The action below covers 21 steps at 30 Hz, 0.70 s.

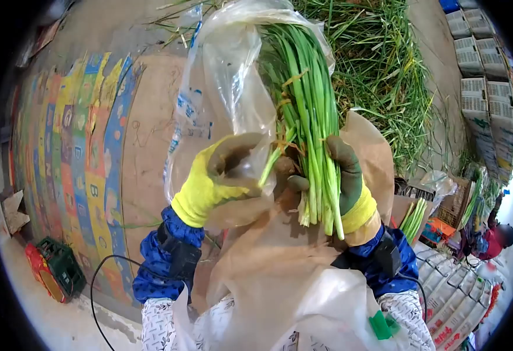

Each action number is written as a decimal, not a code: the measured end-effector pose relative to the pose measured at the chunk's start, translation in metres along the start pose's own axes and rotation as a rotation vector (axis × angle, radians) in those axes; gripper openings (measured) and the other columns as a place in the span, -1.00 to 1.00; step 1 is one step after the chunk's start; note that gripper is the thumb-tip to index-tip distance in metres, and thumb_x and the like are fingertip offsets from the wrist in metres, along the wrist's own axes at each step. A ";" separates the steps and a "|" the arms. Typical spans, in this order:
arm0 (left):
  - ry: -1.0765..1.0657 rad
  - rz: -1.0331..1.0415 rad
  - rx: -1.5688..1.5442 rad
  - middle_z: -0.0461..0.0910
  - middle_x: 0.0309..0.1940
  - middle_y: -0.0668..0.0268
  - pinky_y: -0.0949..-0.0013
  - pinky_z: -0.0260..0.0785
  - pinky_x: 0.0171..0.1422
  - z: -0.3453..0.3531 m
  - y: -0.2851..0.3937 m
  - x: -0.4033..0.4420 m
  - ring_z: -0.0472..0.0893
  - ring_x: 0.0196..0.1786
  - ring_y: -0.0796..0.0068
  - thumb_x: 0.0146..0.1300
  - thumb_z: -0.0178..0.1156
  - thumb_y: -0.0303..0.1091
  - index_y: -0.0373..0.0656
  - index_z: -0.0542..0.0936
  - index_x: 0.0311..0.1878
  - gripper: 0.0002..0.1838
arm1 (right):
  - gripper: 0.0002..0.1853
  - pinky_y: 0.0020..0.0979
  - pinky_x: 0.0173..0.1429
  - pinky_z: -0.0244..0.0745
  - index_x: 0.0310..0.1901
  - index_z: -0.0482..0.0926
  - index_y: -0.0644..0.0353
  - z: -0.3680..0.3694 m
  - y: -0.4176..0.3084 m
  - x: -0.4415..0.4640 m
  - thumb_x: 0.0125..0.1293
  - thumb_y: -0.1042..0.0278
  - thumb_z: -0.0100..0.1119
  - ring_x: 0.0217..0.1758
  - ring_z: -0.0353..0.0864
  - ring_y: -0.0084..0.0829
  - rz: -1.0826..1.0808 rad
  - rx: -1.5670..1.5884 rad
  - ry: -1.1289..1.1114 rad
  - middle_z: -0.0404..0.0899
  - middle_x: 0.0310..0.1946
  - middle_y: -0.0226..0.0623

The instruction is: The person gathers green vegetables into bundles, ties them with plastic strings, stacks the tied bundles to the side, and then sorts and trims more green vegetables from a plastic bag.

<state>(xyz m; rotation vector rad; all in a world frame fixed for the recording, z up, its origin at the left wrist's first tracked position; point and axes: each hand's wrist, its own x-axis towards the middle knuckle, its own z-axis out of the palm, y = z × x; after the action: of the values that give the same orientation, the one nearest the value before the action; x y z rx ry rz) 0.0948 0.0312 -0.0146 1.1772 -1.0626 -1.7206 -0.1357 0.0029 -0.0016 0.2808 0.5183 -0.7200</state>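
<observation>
My right hand (350, 187), in a yellow glove with a dark olive palm, is closed around the lower part of a bunch of scallion-like greens (315, 117). Their pale cut ends point toward me, and the leaves reach away into a clear plastic bag (227, 70). Brownish withered bits hang along the bunch's left side. My left hand (227, 175), gloved alike, has curved fingers with a gap between them and the thumb. Beside its fingertips one loose stalk (273, 162) slants out from the bunch; contact is unclear.
A large heap of loose green leaves (379, 70) lies at the far right. Colourful foam matting (81, 169) covers the left floor. Stacked white crates (484, 88) stand at right, near a person in red (490, 243). A dark green crate (60, 266) sits lower left.
</observation>
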 end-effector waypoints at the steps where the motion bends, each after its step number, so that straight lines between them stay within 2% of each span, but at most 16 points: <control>1: 0.025 -0.060 -0.059 0.60 0.00 0.22 0.36 0.35 0.21 0.000 0.000 -0.004 0.54 0.07 0.45 -0.17 0.45 -0.44 -0.35 0.49 0.16 -0.29 | -0.49 -0.07 0.11 0.58 0.20 0.37 0.33 0.003 0.002 -0.001 0.33 0.18 0.11 0.13 0.53 0.02 -0.066 -0.010 0.024 0.54 0.06 -0.01; 3: -0.004 0.009 0.134 0.64 -0.17 0.22 0.37 0.44 0.07 0.001 -0.009 -0.015 0.60 -0.08 0.50 -0.09 0.42 -0.50 -0.37 0.56 0.04 -0.47 | -0.45 -0.04 0.22 0.50 0.22 0.35 0.35 0.013 0.009 -0.003 0.30 0.16 0.15 0.18 0.49 0.03 -0.192 -0.031 0.078 0.52 0.08 0.00; 5: -0.106 0.250 0.389 0.63 -0.31 0.18 0.35 0.47 -0.20 0.004 -0.023 -0.017 0.65 -0.28 0.34 0.02 0.40 -0.33 -0.23 0.59 0.02 -0.54 | -0.36 -0.03 0.35 0.36 0.27 0.30 0.35 0.014 0.008 -0.001 0.26 0.14 0.20 0.22 0.45 0.03 -0.160 -0.010 -0.003 0.47 0.14 0.04; 6: -0.150 0.477 0.706 0.59 -0.36 0.19 0.26 0.44 -0.30 0.004 -0.027 -0.016 0.60 -0.35 0.17 0.05 0.36 -0.25 -0.18 0.60 -0.03 -0.60 | -0.35 -0.02 0.37 0.33 0.28 0.29 0.34 0.016 0.007 0.000 0.26 0.14 0.20 0.22 0.45 0.03 -0.166 -0.029 -0.032 0.46 0.14 0.06; 7: -0.168 0.560 0.764 0.56 -0.42 0.25 0.22 0.42 -0.34 0.009 -0.025 -0.019 0.56 -0.42 0.17 0.03 0.35 -0.20 -0.15 0.60 -0.07 -0.61 | -0.34 -0.02 0.39 0.31 0.29 0.28 0.33 0.018 0.006 0.002 0.26 0.14 0.20 0.22 0.44 0.03 -0.172 -0.047 -0.062 0.45 0.15 0.07; 9: -0.224 0.566 0.835 0.57 -0.41 0.24 0.21 0.42 -0.34 0.012 -0.038 -0.026 0.57 -0.41 0.16 0.03 0.34 -0.20 -0.12 0.61 -0.06 -0.61 | -0.44 -0.12 0.19 0.51 0.19 0.38 0.33 0.008 -0.002 0.008 0.26 0.13 0.20 0.11 0.52 -0.03 -0.136 0.038 -0.156 0.51 0.06 0.06; 11: -0.165 0.524 0.824 0.59 -0.38 0.24 0.21 0.43 -0.32 0.004 -0.047 -0.027 0.57 -0.39 0.14 0.03 0.34 -0.23 -0.12 0.61 -0.03 -0.60 | -0.49 -0.21 0.01 0.62 0.11 0.44 0.32 -0.018 -0.018 0.013 0.25 0.12 0.21 0.02 0.57 -0.09 -0.032 0.155 -0.282 0.55 -0.02 0.01; 12: -0.136 0.501 0.819 0.59 -0.36 0.23 0.22 0.44 -0.31 -0.005 -0.053 -0.027 0.58 -0.38 0.13 0.03 0.34 -0.24 -0.12 0.61 -0.01 -0.59 | -0.56 -0.38 -0.27 0.59 0.00 0.49 0.31 -0.003 -0.014 0.011 0.27 0.11 0.20 -0.19 0.59 -0.22 -0.129 0.128 -0.155 0.59 -0.18 -0.12; 14: 0.106 0.020 0.379 0.67 -0.15 0.19 0.39 0.47 -0.02 -0.033 -0.088 -0.024 0.65 -0.12 0.42 0.15 0.24 -0.43 -0.26 0.57 0.07 -0.62 | -0.55 -0.38 -0.33 0.53 0.02 0.48 0.29 0.018 -0.012 -0.009 0.32 0.05 0.11 -0.35 0.52 -0.36 -0.261 -0.015 0.052 0.56 -0.32 -0.26; 15: 0.174 -0.117 0.348 0.66 -0.10 0.18 0.42 0.42 0.11 -0.056 -0.102 -0.015 0.59 -0.04 0.51 0.17 0.20 -0.56 -0.30 0.55 0.10 -0.62 | -0.54 -0.37 -0.33 0.52 0.02 0.48 0.28 0.022 -0.012 -0.016 0.33 0.02 0.08 -0.38 0.51 -0.39 -0.363 -0.062 0.150 0.55 -0.34 -0.29; 16: 0.165 -0.283 0.483 0.65 -0.07 0.14 0.40 0.42 0.12 -0.079 -0.108 -0.005 0.60 0.00 0.46 0.18 0.21 -0.50 -0.32 0.53 0.12 -0.60 | -0.53 -0.36 -0.32 0.52 0.03 0.48 0.27 0.026 -0.012 -0.025 0.33 0.00 0.07 -0.37 0.51 -0.39 -0.356 -0.092 0.114 0.55 -0.34 -0.30; 17: 0.075 -0.319 0.829 0.64 -0.02 0.08 0.34 0.42 0.15 -0.106 -0.120 0.000 0.62 0.05 0.32 0.13 0.25 -0.40 -0.29 0.53 0.13 -0.54 | -0.52 -0.34 -0.31 0.52 0.04 0.48 0.26 0.030 -0.012 -0.036 0.33 -0.02 0.06 -0.37 0.51 -0.40 -0.351 -0.123 0.080 0.56 -0.33 -0.30; 18: -0.011 -0.464 1.000 0.61 0.00 0.02 0.27 0.42 0.17 -0.121 -0.108 0.008 0.61 0.08 0.19 0.07 0.27 -0.31 -0.23 0.53 0.15 -0.48 | -0.52 -0.33 -0.29 0.54 0.06 0.48 0.24 0.028 -0.012 -0.043 0.32 0.00 0.07 -0.34 0.54 -0.38 -0.372 -0.149 0.115 0.57 -0.30 -0.29; 19: 0.093 -0.464 1.107 0.61 0.00 0.01 0.22 0.43 0.16 -0.124 -0.095 0.015 0.60 0.08 0.14 0.05 0.24 -0.32 -0.18 0.53 0.14 -0.49 | -0.52 -0.32 -0.27 0.55 0.08 0.48 0.23 0.026 -0.012 -0.050 0.31 0.02 0.09 -0.31 0.56 -0.37 -0.391 -0.176 0.150 0.59 -0.26 -0.28; 20: 0.224 -0.313 1.203 0.62 -0.03 0.01 0.22 0.45 0.12 -0.129 -0.087 0.023 0.61 0.05 0.12 0.07 0.27 -0.26 -0.15 0.54 0.12 -0.50 | -0.53 -0.30 -0.21 0.59 0.10 0.47 0.24 0.019 -0.015 -0.057 0.30 0.07 0.11 -0.24 0.60 -0.35 -0.432 -0.243 0.183 0.60 -0.21 -0.25; 21: 0.472 -0.254 1.348 0.63 -0.08 0.01 0.21 0.45 0.08 -0.102 -0.052 0.032 0.61 0.02 0.06 0.08 0.32 -0.27 -0.18 0.54 0.11 -0.51 | -0.52 -0.30 -0.21 0.57 0.10 0.46 0.24 0.012 -0.018 -0.063 0.28 0.07 0.13 -0.25 0.59 -0.34 -0.440 -0.281 0.212 0.60 -0.19 -0.23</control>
<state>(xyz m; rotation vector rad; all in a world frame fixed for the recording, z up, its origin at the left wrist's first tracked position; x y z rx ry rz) 0.1766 -0.0005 -0.0951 2.4284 -1.8401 -0.6033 -0.1832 0.0198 0.0411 -0.0261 0.8896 -1.0360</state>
